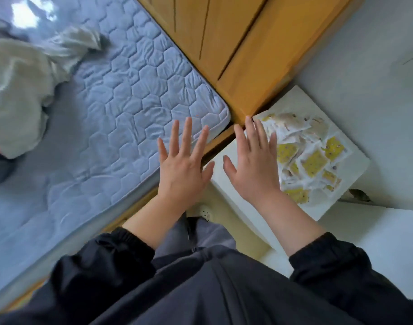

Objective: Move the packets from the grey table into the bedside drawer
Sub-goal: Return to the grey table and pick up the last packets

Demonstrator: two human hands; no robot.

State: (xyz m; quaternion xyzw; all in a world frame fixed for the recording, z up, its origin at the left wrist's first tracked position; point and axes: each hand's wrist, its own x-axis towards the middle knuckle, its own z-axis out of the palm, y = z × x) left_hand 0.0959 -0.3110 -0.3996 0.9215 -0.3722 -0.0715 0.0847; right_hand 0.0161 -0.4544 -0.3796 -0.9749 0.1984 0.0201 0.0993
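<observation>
Down by the bed corner on the head view, both hands are out flat, fingers spread, holding nothing: left hand (182, 165) over the mattress (130, 90) edge, right hand (252, 165) over the pale table (299, 99). Yellow and white packets (313, 158) sit in a loose heap on that table, just right of the right hand's fingers, beside the wooden headboard (224, 31)

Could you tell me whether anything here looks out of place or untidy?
The packets lie in a jumbled heap, overlapping at all angles, on the white surface beside the bed. A crumpled cloth sits on the bare mattress. Neither the left hand nor the right hand holds anything.
</observation>
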